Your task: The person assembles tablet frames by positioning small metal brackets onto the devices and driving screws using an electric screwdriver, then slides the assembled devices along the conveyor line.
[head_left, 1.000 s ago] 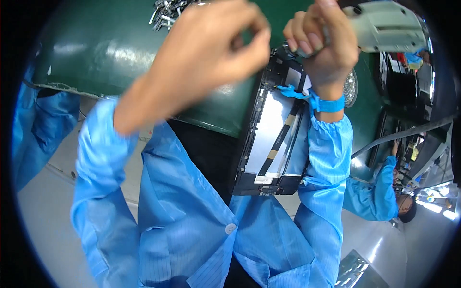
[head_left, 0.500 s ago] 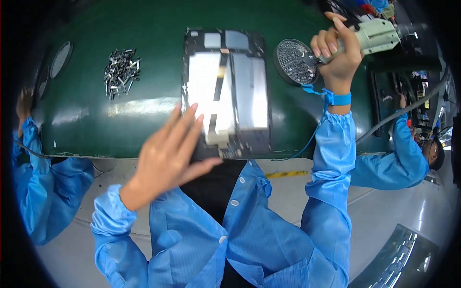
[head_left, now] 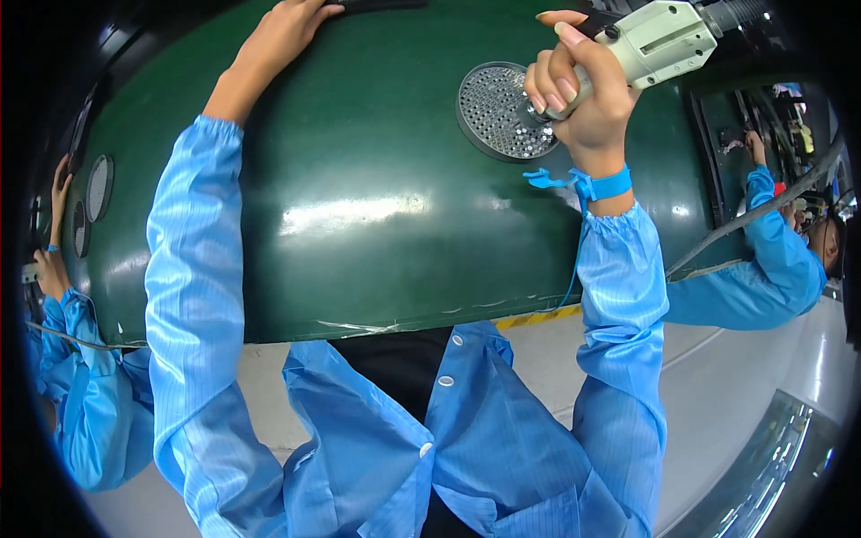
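Note:
My right hand [head_left: 583,94] is closed around a pale green electric screwdriver [head_left: 659,45], held tilted. Its tip end is over a round perforated tray [head_left: 491,112] of small shiny pieces, perhaps screws; whether it touches them I cannot tell. A blue strap circles that wrist. My left arm stretches far across the green table [head_left: 377,260]. At the top edge my left hand [head_left: 285,36] has its thumb against one end of a dark flat thing [head_left: 386,4]; the other fingers and most of this thing are cut off by the picture's edge.
Two round trays [head_left: 100,188] lie at the left, near a co-worker's hands [head_left: 54,269]. Another co-worker's blue sleeve [head_left: 762,215] shows at the right. A grey cable [head_left: 762,206] runs past my right arm, and a thin blue cord hangs from the wrist strap.
My left hand has gone from the near edge to the far side. The dark panel has left the middle of the table. The pile of small parts no longer shows. My right hand still holds the screwdriver.

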A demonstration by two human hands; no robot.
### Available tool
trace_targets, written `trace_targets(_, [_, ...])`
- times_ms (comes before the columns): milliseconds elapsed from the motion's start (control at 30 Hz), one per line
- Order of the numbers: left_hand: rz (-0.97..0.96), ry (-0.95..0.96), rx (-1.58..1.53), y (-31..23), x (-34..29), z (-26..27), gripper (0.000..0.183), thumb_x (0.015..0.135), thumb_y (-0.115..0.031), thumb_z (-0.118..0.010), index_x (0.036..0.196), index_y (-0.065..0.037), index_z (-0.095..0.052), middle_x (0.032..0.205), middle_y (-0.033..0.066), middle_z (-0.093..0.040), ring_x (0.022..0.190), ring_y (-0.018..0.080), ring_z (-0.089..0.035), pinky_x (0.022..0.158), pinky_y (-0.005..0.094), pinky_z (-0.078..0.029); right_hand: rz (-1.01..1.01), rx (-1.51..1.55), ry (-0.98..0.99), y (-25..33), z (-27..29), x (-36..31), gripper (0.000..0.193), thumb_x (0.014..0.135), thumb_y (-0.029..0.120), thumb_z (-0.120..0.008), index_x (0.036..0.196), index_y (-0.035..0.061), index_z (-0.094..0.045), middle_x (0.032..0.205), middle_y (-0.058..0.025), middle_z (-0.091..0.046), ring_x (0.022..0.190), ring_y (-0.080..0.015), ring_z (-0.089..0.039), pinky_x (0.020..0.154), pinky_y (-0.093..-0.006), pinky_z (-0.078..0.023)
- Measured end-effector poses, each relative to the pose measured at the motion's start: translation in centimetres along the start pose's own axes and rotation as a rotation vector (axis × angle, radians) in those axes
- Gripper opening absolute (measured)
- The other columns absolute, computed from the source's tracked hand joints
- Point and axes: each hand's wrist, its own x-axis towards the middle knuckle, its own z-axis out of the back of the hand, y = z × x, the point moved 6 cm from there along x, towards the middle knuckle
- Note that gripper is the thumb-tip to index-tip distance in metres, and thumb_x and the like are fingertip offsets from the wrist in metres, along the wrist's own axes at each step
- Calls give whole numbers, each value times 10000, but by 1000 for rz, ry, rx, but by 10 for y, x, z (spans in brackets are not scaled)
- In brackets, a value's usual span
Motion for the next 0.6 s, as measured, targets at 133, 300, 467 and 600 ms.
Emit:
trace_targets(133, [156, 76, 48, 22, 12, -14, 405, 971, -255, -614, 1308, -31, -599, 1427, 292, -471, 1298, 484, -459, 1077, 500, -411, -29, 26, 12, -5, -7, 0, 284, 942, 126, -515, 1087, -102, -601, 515, 12, -337, 419, -108, -372, 430, -302, -358])
trace_targets(300, [160, 45, -251, -59, -10, 17, 572, 904, -389, -693, 1389, -110, -574, 1537, 234, -383, 1440, 487, -288, 1185, 537, -245, -22, 56, 27, -5, -5, -4, 279, 947, 126, -519, 1079, -106, -600, 512, 10, -344, 410, -110, -372, 416, -302, -357])
trace_targets(467, [-223, -116, -25, -133, -70, 40, 117, 836, -96, -717, 942, -50, -736, 1115, 108, -674, 1094, 300, -641, 1014, 475, -474, -34, 33, 67, -3, -11, -5, 227, 944, 110, -521, 1042, -77, -604, 501, 7, -356, 404, -113, -376, 419, -295, -367])
trace_targets(600, [-193, -66, -115, -142, -86, 44, 111, 825, -74, -717, 925, -27, -729, 1072, 121, -683, 991, 293, -656, 965, 456, -507, -36, 48, 79, -5, -6, -8, 203, 940, 108, -522, 1023, -58, -606, 496, 2, -357, 398, -113, -374, 412, -295, -363])
